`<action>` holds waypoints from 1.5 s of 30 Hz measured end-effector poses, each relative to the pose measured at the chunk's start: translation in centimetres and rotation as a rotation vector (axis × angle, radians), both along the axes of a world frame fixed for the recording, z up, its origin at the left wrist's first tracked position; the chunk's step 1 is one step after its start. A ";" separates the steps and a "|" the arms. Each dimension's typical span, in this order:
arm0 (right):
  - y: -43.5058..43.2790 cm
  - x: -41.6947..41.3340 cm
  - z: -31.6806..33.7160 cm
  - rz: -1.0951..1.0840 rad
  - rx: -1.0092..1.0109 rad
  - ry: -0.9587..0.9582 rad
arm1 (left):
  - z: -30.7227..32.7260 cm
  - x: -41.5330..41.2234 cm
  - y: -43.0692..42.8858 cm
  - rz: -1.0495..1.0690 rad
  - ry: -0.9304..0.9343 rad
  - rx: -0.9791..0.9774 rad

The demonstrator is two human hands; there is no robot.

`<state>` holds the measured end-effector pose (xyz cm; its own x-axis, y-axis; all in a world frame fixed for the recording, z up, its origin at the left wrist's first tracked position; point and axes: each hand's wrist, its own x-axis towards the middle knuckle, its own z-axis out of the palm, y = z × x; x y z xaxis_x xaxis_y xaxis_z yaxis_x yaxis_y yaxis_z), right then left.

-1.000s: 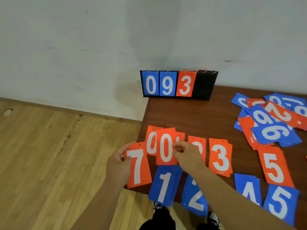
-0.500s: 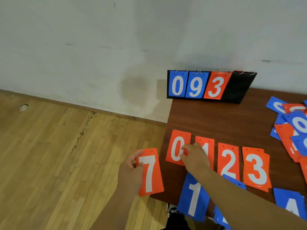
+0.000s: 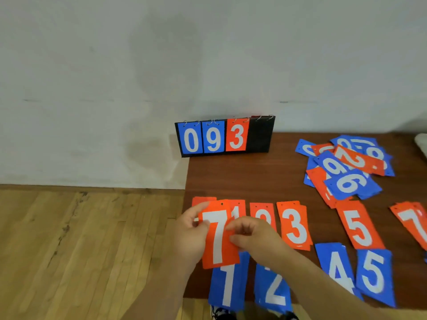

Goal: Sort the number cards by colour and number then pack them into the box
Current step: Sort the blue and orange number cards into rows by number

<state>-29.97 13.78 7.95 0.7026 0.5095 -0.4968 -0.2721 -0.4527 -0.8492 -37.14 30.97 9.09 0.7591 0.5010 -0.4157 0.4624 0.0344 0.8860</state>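
I hold an orange 7 card (image 3: 218, 241) above the table's left front corner. My left hand (image 3: 190, 234) grips its left edge and my right hand (image 3: 251, 236) pinches its right edge. Behind it lie a row of orange cards: a 0 mostly hidden, a 1 (image 3: 238, 210), a 2 (image 3: 262, 212), a 3 (image 3: 294, 226) and a 5 (image 3: 358, 226). Blue 1 (image 3: 228, 287), 2 (image 3: 273, 289), 4 (image 3: 335, 266) and 5 (image 3: 374, 273) cards lie along the front edge.
A black flip scoreboard (image 3: 225, 136) showing 0, 9, 3 stands at the table's back left against the wall. A loose heap of blue and orange cards (image 3: 346, 167) lies at the back right. Another orange 7 (image 3: 413, 224) lies at the right edge. Wooden floor is to the left.
My right hand left the orange 0 and 1 cards and took hold of the 7 card's right edge. My left hand brought the 7 in over the table.
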 end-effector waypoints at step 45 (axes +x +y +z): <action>-50.4 8.2 1.4 -0.420 -0.140 -0.224 | 1.1 13.3 -46.6 -0.656 0.008 0.205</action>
